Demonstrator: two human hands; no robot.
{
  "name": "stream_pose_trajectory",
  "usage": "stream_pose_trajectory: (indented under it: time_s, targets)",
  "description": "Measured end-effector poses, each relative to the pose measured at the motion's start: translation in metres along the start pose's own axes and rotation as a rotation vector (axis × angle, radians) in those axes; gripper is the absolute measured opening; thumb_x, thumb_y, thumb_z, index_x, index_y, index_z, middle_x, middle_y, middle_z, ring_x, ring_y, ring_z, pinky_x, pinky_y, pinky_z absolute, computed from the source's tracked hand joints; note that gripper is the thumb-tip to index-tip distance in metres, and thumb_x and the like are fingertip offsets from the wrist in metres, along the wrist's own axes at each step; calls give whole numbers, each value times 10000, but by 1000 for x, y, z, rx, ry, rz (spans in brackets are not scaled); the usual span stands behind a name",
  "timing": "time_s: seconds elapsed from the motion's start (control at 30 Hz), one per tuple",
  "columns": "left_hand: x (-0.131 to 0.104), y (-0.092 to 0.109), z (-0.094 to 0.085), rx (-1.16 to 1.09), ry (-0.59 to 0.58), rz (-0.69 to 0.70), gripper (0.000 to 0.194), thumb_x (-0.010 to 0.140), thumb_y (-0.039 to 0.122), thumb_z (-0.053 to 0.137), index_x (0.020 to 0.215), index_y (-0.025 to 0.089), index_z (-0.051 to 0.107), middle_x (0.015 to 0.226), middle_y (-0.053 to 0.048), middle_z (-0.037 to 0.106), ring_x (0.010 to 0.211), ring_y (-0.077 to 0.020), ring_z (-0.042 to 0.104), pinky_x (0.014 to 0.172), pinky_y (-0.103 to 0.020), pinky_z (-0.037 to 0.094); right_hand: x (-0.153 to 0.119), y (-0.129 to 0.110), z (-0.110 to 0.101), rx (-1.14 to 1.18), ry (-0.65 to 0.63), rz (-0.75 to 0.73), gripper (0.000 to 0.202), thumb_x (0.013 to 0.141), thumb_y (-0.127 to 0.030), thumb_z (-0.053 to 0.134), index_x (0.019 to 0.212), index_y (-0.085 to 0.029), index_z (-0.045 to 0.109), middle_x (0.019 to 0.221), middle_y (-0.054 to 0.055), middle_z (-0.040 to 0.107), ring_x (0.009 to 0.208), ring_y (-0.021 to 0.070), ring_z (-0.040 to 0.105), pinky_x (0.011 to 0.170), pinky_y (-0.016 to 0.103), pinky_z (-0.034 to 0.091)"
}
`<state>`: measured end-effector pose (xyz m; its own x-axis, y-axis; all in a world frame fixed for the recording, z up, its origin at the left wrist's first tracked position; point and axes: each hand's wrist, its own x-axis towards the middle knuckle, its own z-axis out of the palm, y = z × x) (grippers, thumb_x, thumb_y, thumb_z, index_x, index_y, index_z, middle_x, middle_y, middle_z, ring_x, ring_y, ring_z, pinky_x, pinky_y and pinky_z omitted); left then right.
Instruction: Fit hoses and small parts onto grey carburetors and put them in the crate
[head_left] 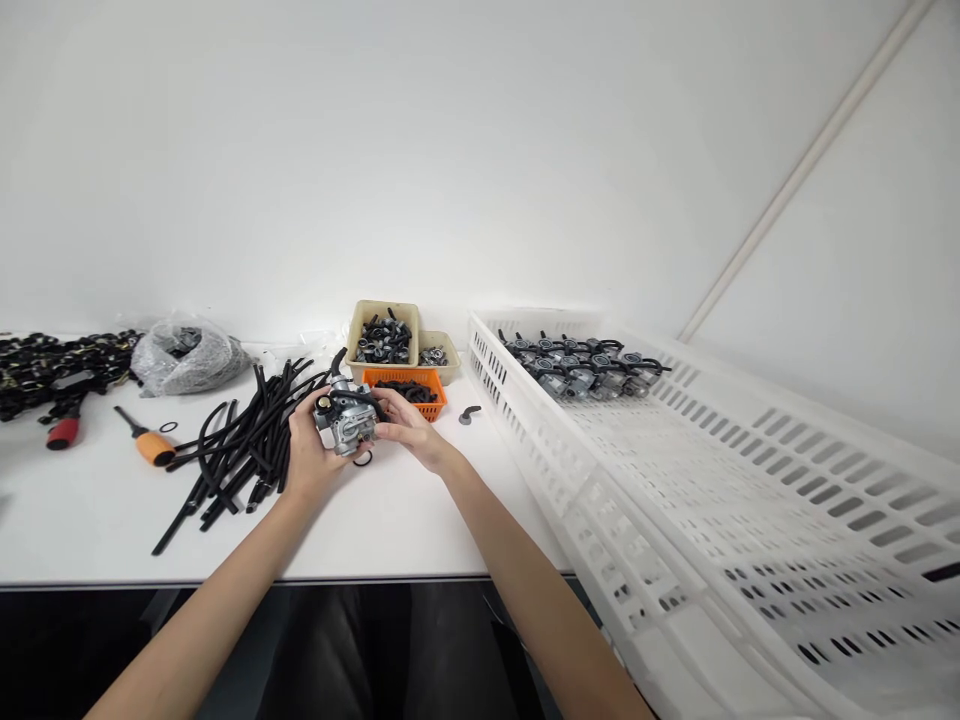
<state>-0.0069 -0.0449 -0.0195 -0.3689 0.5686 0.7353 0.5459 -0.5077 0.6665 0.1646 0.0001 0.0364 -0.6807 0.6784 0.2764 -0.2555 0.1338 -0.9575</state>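
A silver metal carburetor with a black hose on it is held up above the white table, between both hands. My left hand is wrapped round its left side and underside. On the other side, my right hand has its fingers closed on the carburetor's right edge, by the black hose. Black rubber hoses lie in a loose pile just left of my left hand. Beneath the carburetor a black ring rests on the table, partly hidden.
A white slotted crate with rows of carburetors stands at right. Behind my hands are beige bins of parts and an orange basket. Orange and red screwdrivers, a bag and a small lever lie around.
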Motion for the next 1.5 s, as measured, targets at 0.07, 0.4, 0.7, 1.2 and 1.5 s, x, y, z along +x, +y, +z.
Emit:
stream_pose_trajectory:
  time_s: [0.07, 0.4, 0.7, 1.2, 1.5]
  targets:
    - [0, 0, 1, 6, 3, 1, 847, 521, 440, 833, 1242, 225, 444, 1167, -116, 561, 982, -265, 616, 816, -422, 516, 1, 3, -2, 23, -14, 19, 611, 641, -378, 791, 1189, -245, 556, 1171, 57, 561, 1078, 215, 520, 882, 334, 461]
    - [1, -4, 4, 112, 10, 239, 798, 583, 419, 818, 1239, 228, 405, 1200, -117, 550, 1084, -288, 574, 902, -452, 455, 1, 0, 1, 150, 27, 94, 492, 726, -435, 706, 1154, -236, 571, 1093, 42, 600, 893, 163, 579, 732, 272, 493]
    - [-2, -3, 9, 138, -44, 244, 921, 544, 422, 836, 1301, 218, 352, 1221, -138, 529, 1081, -294, 555, 898, -452, 441, 3, 1, 1, 74, 89, 51, 362, 687, -391, 749, 975, -218, 613, 969, 14, 618, 908, 156, 575, 775, 258, 450]
    - [7, 13, 7, 149, -119, 74, 929, 592, 396, 803, 1367, 199, 330, 1194, -130, 603, 972, -284, 619, 913, -462, 408, 6, -2, 4, -59, 269, -90, 302, 593, -297, 789, 843, -201, 649, 892, -4, 633, 921, 177, 574, 884, 311, 425]
    - [4, 10, 6, 181, -73, 6, 885, 587, 344, 817, 1357, 216, 400, 1058, -90, 617, 895, -236, 590, 880, -413, 413, 7, 1, 5, -11, 303, -99, 333, 594, -309, 792, 870, -203, 638, 941, 18, 656, 963, 200, 592, 921, 360, 436]
